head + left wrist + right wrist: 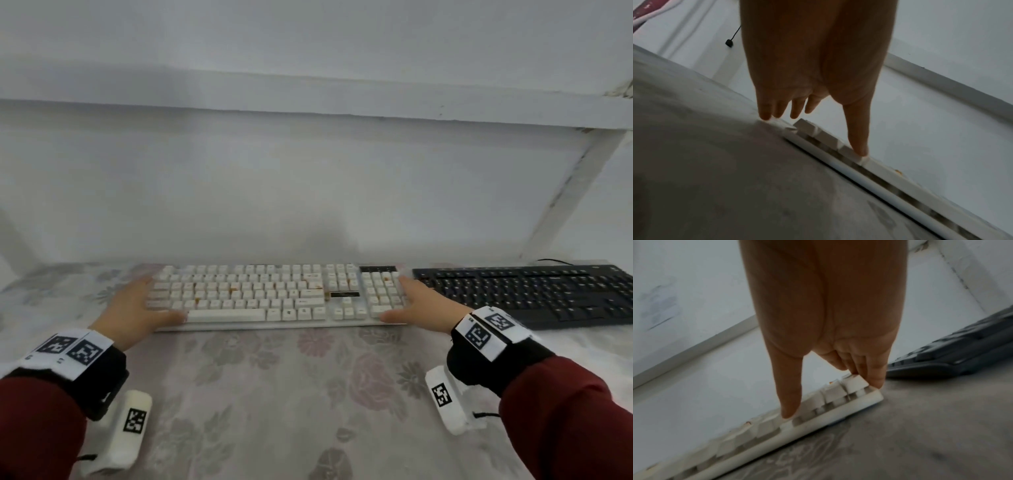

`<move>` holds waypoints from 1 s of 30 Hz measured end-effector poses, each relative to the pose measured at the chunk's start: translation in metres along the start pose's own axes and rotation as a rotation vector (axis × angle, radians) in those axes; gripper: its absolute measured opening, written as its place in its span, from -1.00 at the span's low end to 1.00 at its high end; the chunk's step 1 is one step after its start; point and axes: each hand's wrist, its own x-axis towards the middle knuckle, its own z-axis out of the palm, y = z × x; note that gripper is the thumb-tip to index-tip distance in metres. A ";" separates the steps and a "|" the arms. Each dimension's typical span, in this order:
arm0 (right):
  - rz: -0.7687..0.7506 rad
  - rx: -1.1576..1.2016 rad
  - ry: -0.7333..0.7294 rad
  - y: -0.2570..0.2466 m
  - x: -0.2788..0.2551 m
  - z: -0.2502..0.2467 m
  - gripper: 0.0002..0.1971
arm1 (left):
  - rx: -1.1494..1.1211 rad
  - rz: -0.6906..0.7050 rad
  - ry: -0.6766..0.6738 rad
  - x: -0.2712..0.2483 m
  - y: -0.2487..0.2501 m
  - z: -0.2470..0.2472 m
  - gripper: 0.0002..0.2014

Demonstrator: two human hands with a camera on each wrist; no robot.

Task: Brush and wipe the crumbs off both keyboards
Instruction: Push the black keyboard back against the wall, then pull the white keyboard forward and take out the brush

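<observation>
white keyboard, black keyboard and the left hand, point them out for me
white keyboard [236, 314]: head view, on its spacebar.
black keyboard [534, 291]: head view, middle of its key field.
left hand [132, 308]: head view, back of the hand.

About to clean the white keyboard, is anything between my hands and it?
Nothing visible. The left hand and right hand already touch the two ends of the white keyboard, thumbs on its front row. The black keyboard lies beside it, to the right.

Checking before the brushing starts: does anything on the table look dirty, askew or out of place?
Yes. Orange-brown crumbs are scattered among the keys of the white keyboard, near the middle rows and the number pad. The left hand and right hand rest at its two ends. The black keyboard shows no clear crumbs, though it is blurred.
</observation>
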 end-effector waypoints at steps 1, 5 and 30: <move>0.011 0.001 0.004 -0.002 0.001 0.001 -0.24 | -0.025 0.007 -0.020 0.004 -0.006 -0.003 -0.06; 0.038 -0.015 0.018 -0.006 0.004 0.005 -0.37 | -0.105 -0.023 -0.138 0.007 -0.008 -0.008 -0.24; 0.072 0.131 0.059 0.010 -0.008 0.010 -0.61 | 0.026 -0.129 -0.165 0.004 -0.017 -0.005 0.19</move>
